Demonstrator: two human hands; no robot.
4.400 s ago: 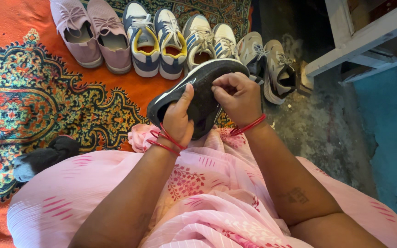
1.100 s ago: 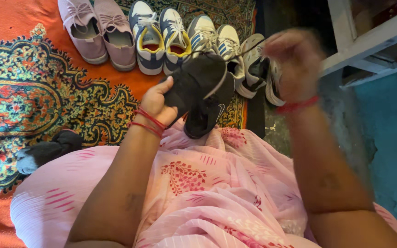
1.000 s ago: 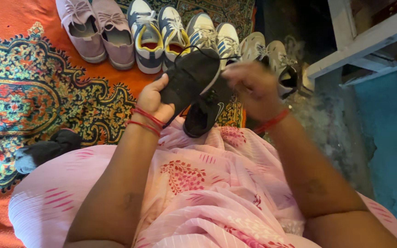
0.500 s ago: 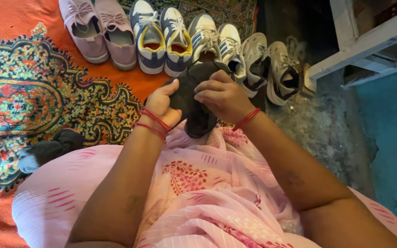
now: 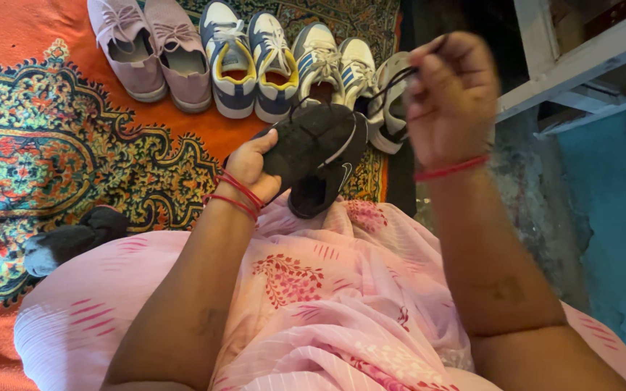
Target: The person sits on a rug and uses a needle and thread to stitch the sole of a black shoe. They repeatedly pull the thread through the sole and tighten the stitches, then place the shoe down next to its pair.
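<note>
Raised now, right hand (image 5: 449,98) pinches the lace (image 5: 393,80); left hand (image 5: 253,168) grips the black shoe (image 5: 313,156).

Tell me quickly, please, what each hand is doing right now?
Left hand: closed around the black fabric sports shoe, holding it up.
Right hand: closed, raised, pinching the thin black shoelace pulled taut.

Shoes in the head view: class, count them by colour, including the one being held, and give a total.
Pink shoes: 2
Blue, white and yellow shoes: 2
Grey and white shoes: 2
Pale shoe, partly hidden behind the right hand and its black lace: 1
Black shoe in the left hand: 1
Total: 8
</note>
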